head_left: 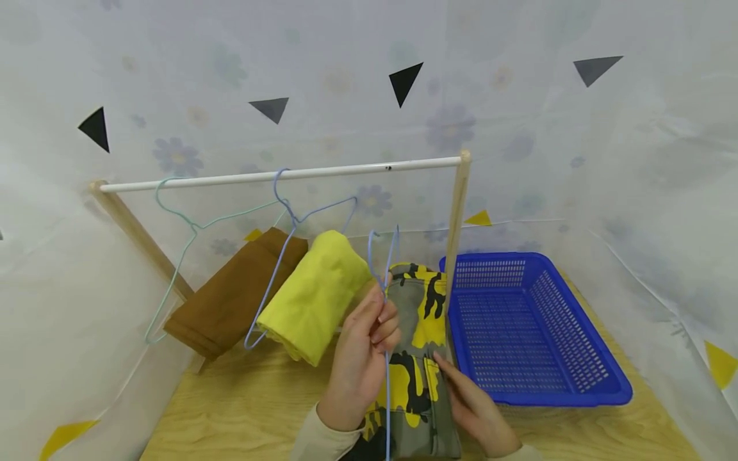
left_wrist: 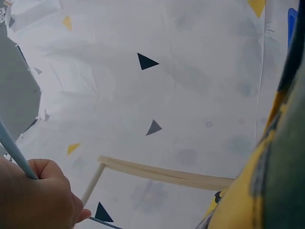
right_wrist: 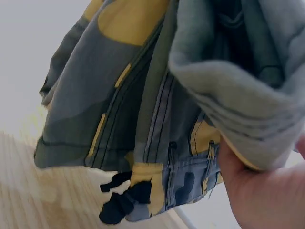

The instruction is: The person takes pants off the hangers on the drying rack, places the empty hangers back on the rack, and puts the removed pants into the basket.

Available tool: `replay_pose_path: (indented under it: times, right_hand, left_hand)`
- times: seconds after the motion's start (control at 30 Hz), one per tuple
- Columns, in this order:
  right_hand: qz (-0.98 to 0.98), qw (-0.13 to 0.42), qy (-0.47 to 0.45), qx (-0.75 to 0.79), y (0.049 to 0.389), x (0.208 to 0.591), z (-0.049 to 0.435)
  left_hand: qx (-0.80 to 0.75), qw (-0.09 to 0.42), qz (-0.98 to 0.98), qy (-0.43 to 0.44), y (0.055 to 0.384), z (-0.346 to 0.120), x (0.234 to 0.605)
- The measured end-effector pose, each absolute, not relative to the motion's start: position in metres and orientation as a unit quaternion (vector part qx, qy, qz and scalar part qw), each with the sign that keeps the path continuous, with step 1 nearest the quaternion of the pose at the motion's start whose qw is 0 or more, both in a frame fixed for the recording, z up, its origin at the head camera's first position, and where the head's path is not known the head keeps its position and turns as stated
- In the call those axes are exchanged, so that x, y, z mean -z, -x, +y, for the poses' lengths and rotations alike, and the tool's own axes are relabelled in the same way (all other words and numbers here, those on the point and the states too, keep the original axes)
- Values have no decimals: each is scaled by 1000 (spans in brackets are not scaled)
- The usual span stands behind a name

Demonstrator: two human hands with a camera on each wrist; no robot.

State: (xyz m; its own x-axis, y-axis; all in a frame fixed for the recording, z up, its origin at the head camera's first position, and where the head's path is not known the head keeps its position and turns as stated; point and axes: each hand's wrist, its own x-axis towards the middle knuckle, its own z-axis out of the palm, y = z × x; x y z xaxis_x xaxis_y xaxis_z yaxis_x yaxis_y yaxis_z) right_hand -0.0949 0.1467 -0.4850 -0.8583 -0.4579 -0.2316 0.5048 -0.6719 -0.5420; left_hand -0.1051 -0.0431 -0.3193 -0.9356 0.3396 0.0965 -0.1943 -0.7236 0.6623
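Observation:
My left hand [head_left: 366, 346] grips a light blue hanger [head_left: 388, 397] at its neck, the hook pointing up above the fingers. The left wrist view shows the curled fist with the hanger's wire running through it. Folded camouflage trousers [head_left: 412, 384] in yellow, grey and black hang behind and beside this hanger. At their right edge my right hand [head_left: 473, 410] holds the cloth, its index finger lying along the side. In the right wrist view, belt loops, a black drawstring [right_wrist: 114, 205] and a grey sleeve cuff [right_wrist: 238, 105] show; the cuff covers part of that hand.
A white rail [head_left: 334, 170] on wooden posts crosses the table [head_left: 248, 410]. From it hang a yellow cloth [head_left: 317, 294] on a blue hanger and a brown cloth [head_left: 236, 294] on a green one. A blue basket [head_left: 536, 400] stands at the right, close to the post.

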Motion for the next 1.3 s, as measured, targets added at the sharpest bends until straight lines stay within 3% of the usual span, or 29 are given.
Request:
replay_pose_path:
  times: [0.23,0.5,0.83,1.3]
  right_hand:
    - [318,293,-26,901,106,475,146]
    - [316,288,21,904,105,460,154]
    - [437,199,1,877,104,432,159]
    - [488,165,-12,857,104,397,145]
  left_hand:
    - [-923,147,343,-95,107,-44,322]
    - [-916,146,362,-90,107,-49,328]
    - [-911,133,382,-77,107,-52,335]
    - [-914,123,378,-79,106,-54,340]
